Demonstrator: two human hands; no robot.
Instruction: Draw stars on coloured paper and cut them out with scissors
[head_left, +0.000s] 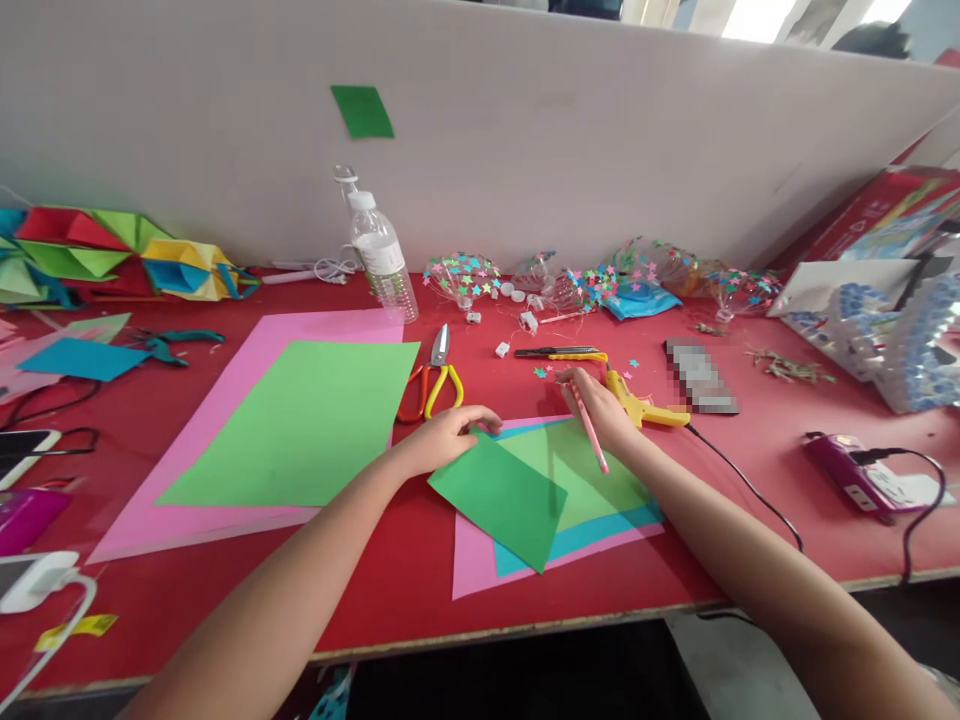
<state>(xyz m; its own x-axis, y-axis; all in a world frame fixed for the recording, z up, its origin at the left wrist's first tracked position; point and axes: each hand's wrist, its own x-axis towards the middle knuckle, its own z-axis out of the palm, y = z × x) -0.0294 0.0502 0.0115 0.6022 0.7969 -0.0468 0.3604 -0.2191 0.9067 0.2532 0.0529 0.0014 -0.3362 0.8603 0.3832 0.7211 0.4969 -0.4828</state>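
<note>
dark green card (pixel 501 502): centre of dial; left corner over red tabletop (pixel 397 600), lower corner over layered sheets.
left hand (pixel 446 437): 11 o'clock, fingers loosely curled at card's upper corner; cannot tell whether pinching.
right hand (pixel 601 408): between 1 and 2 o'clock, holding pink pencil (pixel 589 430), lower end toward 5 o'clock.
layered sheets (pixel 611 475): 3 o'clock, pink, blue, light green, beneath card.
large light green sheet (pixel 292 430): between 9 and 10 o'clock, on pink.
room: red strip at 8 o'clock, left forearm crossing; red band at 6 o'clock, before front edge (pixel 480 638).
obstacles: yellow glue gun (pixel 636 405), 2 o'clock, just beside right hand; red-and-yellow-handled tool (pixel 438 364), 11 o'clock, beyond left hand.
</note>
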